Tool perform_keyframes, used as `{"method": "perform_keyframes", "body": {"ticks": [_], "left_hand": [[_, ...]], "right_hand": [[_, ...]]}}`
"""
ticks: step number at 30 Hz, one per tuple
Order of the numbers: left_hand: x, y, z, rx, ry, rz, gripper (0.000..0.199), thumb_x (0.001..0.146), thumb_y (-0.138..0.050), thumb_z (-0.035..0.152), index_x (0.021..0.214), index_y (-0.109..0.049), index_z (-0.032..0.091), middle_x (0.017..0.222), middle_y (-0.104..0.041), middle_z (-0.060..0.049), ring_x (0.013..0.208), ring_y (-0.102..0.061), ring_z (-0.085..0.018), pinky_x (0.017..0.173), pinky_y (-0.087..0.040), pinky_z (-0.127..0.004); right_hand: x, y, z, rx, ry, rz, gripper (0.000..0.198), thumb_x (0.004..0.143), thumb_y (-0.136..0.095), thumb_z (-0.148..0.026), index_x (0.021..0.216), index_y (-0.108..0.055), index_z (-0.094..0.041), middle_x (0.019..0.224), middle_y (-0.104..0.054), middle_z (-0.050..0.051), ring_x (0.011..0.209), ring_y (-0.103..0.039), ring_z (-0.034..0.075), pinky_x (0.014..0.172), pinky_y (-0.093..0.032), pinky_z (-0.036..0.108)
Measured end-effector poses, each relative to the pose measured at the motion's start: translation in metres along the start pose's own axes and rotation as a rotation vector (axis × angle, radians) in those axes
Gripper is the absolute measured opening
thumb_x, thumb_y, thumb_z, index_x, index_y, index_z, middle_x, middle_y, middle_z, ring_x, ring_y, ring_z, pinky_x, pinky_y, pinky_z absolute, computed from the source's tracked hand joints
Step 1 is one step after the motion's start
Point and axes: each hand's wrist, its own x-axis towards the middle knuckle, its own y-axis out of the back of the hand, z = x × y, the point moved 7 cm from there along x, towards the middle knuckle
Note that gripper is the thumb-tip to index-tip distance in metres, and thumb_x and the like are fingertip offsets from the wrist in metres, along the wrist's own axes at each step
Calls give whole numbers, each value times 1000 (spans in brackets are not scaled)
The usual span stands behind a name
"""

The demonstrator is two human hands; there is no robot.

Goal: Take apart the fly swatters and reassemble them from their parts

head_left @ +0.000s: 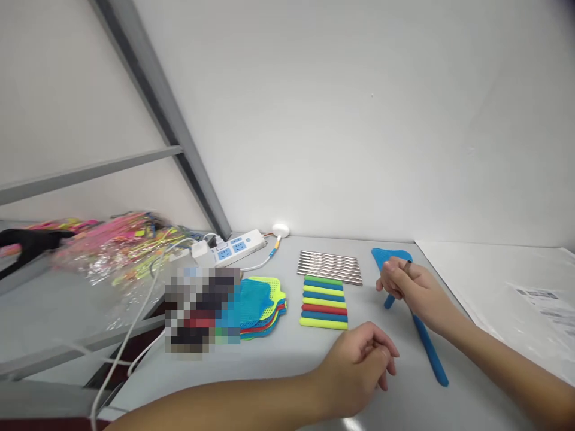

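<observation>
My right hand (pixel 404 284) hovers over blue fly swatter parts on the right of the table, its fingers curled into a pinch; what they hold, if anything, is hidden. Behind it shows a blue swatter head (pixel 390 254). A short blue piece (pixel 389 301) pokes out below the fingers, and a long blue handle (pixel 431 351) runs from under the wrist toward me. Whether these parts join is covered by the hand. My left hand (pixel 354 368) is near the front centre, its fingers loosely bent and slightly apart, nothing seen in them. Several coloured handle tubes (pixel 324 303) lie in a row just beyond it.
Several metal rods (pixel 330 267) lie side by side behind the tubes. Left of them is a stack of swatter heads (pixel 265 299), partly blurred out. A power strip (pixel 238 248) with white cables, bagged goods (pixel 121 245), a grey metal frame (pixel 179 131) and plastic sheeting (pixel 507 281) surround the table.
</observation>
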Motion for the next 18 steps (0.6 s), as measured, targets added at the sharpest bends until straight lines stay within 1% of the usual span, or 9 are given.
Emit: {"method": "perform_keyframes", "body": {"ticks": [3,5,7,8,9,11,14,16,18], "left_hand": [[-17,1,26,251,-104,-57,22,91,-44,28,100,-62,20,79,-59,-2,61,-50,-11,57,-41,-23],[-36,9,55,542,-280,-67,27,92,-42,26,104,-65,22,84,-63,-5,69,-55,-15,64,-44,-26],[-60,22,81,871,-475,-58,32,94,-38,25,109,-67,22,91,-65,-10,86,-60,-21,79,-45,-31],[-72,32,89,1031,-536,-51,33,95,-38,25,111,-66,21,93,-66,-12,90,-60,-23,83,-43,-33],[-84,46,95,1170,-572,3,32,95,-39,25,110,-67,21,95,-66,-13,92,-59,-24,86,-42,-35],[-102,81,98,1344,-538,118,28,92,-47,26,113,-65,20,101,-66,-13,95,-57,-26,87,-40,-38],[-125,129,95,1436,-417,292,37,86,-61,36,120,-61,21,117,-61,-14,110,-50,-30,96,-34,-44],[-135,149,89,1447,-341,363,48,82,-66,43,126,-58,23,127,-58,-12,118,-45,-32,100,-31,-46],[-140,159,82,1439,-302,392,53,83,-65,46,130,-55,25,130,-58,-11,121,-45,-31,105,-26,-49]], "right_hand": [[-1,1,4,-57,-3,15,45,92,-46,-55,61,-42,-22,59,-40,-3,60,-46,15,76,-48,35],[-4,3,12,-134,-10,15,44,93,-45,-54,62,-45,-22,61,-45,-1,65,-50,17,72,-47,34],[-10,3,22,-240,-22,-14,42,93,-43,-53,65,-49,-23,65,-50,1,68,-53,19,68,-45,33],[-15,3,27,-295,-26,-38,40,94,-42,-52,67,-50,-23,68,-53,2,69,-53,19,68,-45,33],[-19,1,31,-351,-25,-69,39,94,-41,-51,69,-51,-23,70,-54,2,69,-53,20,67,-45,34],[-29,-4,35,-467,-14,-149,35,95,-38,-49,74,-52,-24,72,-56,3,70,-53,21,67,-46,34],[-43,-16,35,-627,1,-270,27,96,-37,-44,82,-52,-26,76,-59,3,70,-54,22,66,-47,35],[-49,-24,31,-701,12,-316,23,95,-39,-43,86,-52,-26,81,-62,4,71,-56,22,65,-47,36],[-53,-30,26,-758,29,-351,22,93,-43,-45,89,-54,-26,86,-63,6,72,-57,23,64,-47,36]]}}
